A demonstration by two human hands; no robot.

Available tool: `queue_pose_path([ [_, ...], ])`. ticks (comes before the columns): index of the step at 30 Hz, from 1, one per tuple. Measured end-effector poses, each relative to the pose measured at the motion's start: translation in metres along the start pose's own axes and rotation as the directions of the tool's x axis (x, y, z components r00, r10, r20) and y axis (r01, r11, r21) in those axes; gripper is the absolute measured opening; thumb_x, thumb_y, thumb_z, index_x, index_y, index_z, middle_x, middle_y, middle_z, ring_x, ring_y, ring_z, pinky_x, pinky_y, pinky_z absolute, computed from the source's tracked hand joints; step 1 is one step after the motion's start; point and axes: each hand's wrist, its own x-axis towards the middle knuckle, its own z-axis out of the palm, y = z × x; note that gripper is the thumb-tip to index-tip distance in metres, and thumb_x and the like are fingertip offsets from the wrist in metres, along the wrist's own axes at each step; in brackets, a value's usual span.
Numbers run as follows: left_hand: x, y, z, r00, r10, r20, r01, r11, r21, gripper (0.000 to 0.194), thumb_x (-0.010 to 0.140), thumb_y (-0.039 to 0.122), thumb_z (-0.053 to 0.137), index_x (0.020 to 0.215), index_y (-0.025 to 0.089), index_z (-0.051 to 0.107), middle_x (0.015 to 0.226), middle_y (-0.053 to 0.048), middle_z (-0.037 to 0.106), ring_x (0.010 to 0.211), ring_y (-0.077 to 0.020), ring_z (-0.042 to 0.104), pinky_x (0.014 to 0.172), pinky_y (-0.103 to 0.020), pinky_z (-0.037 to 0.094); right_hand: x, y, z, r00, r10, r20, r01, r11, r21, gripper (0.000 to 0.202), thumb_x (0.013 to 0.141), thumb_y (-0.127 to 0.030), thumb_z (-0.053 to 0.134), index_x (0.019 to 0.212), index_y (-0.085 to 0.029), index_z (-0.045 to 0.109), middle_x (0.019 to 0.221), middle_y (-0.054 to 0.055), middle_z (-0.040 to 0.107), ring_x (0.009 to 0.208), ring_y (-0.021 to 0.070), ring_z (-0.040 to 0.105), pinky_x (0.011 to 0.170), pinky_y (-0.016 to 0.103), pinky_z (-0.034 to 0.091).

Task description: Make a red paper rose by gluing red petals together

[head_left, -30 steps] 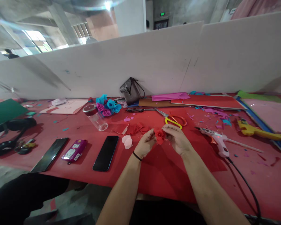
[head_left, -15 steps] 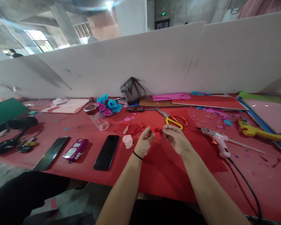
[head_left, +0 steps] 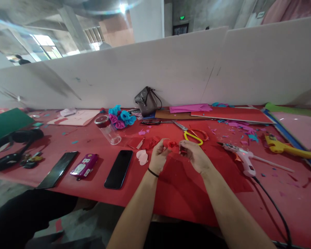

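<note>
A small red crepe-paper flower is between my two hands above the table. My left hand, with a black band at its wrist, is closed on the flower's left side. From the other side, the fingertips of my right hand pinch its right edge. Red paper scraps and pale pink paper petals lie left of my left hand. Just beyond my right hand rest scissors with yellow handles. A red paper sheet spreads under my forearms.
At right lie a white glue gun with a black cord and a yellow glue gun. On the left are a phone, a purple box, a glass jar and blue and pink paper flowers. A white partition stands behind.
More red paper shows between my hands, and the flower looks wider. My fingers have shifted slightly around it. The whole view has moved a little; other things stay put.
</note>
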Motion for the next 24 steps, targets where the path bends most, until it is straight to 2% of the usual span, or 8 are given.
queue_pose_path([
  [4,0.0,0.001,-0.001,1.0,0.006,0.008,-0.007,0.999,0.044,0.026,0.062,0.033,0.076,0.079,0.018,0.062,0.079,-0.002,0.059,0.076,-0.0134,0.052,0.074,-0.025,0.043,-0.001,0.002,0.001,0.998,-0.056,0.019,0.057,0.998,-0.041,0.018,0.059,-0.035,0.072,0.06,-0.021,0.061,0.059,-0.004,0.054,0.058,0.0115,0.046,0.059,0.025,0.034],
  [9,0.0,-0.001,-0.001,0.999,-0.005,0.052,0.003,0.999,0.04,0.026,0.063,0.032,0.076,0.079,0.017,0.062,0.079,-0.002,0.06,0.076,-0.0133,0.052,0.073,-0.025,0.043,0.0,0.003,0.0,0.997,-0.07,-0.024,0.069,0.997,-0.027,0.017,0.059,-0.033,0.072,0.056,-0.021,0.06,0.056,-0.004,0.052,0.055,0.011,0.043,0.057,0.026,0.032],
  [15,-0.001,-0.002,0.0,1.0,-0.018,0.019,0.019,0.999,-0.033,0.03,0.059,0.032,0.079,0.082,0.019,0.064,0.081,0.0,0.062,0.077,-0.0129,0.055,0.074,-0.025,0.045,0.001,0.002,0.0,0.992,-0.121,-0.041,0.122,0.993,0.008,0.021,0.062,-0.035,0.072,0.055,-0.021,0.058,0.053,-0.004,0.049,0.053,0.0113,0.041,0.055,0.026,0.031],
  [18,0.001,-0.002,0.0,0.998,-0.042,-0.037,0.038,0.994,-0.099,0.036,0.054,0.028,0.081,0.086,0.02,0.065,0.084,0.0,0.063,0.076,-0.0125,0.056,0.072,-0.025,0.046,0.002,0.003,0.001,0.99,-0.135,-0.042,0.136,0.99,0.024,0.016,0.062,-0.035,0.071,0.061,-0.022,0.061,0.058,-0.004,0.054,0.056,0.0117,0.044,0.056,0.026,0.034],
  [19,0.002,-0.003,-0.001,0.997,-0.05,-0.06,0.043,0.992,-0.117,0.037,0.053,0.026,0.081,0.087,0.021,0.065,0.084,0.0,0.063,0.075,-0.0124,0.056,0.071,-0.025,0.046,0.002,0.005,0.002,0.99,-0.137,-0.033,0.137,0.991,-0.001,0.014,0.06,-0.032,0.072,0.066,-0.023,0.064,0.062,-0.003,0.057,0.058,0.0122,0.047,0.058,0.026,0.037],
  [21,0.003,-0.004,-0.001,0.994,-0.064,-0.093,0.048,0.986,-0.158,0.038,0.053,0.025,0.081,0.088,0.022,0.066,0.084,0.001,0.064,0.075,-0.0126,0.058,0.071,-0.026,0.046,0.003,0.009,0.004,0.989,-0.148,-0.006,0.147,0.985,-0.091,0.023,0.056,-0.027,0.075,0.078,-0.025,0.068,0.07,-0.002,0.063,0.065,0.0138,0.052,0.064,0.027,0.041],
  [24,0.004,-0.007,-0.002,0.992,-0.077,-0.096,0.056,0.976,-0.211,0.034,0.055,0.025,0.08,0.086,0.021,0.067,0.078,0.001,0.064,0.073,-0.0124,0.059,0.071,-0.026,0.047,0.005,0.016,0.007,0.978,-0.206,0.042,0.21,0.944,-0.255,0.022,0.058,-0.029,0.074,0.079,-0.023,0.071,0.072,0.0,0.067,0.068,0.0168,0.055,0.068,0.031,0.043],
])
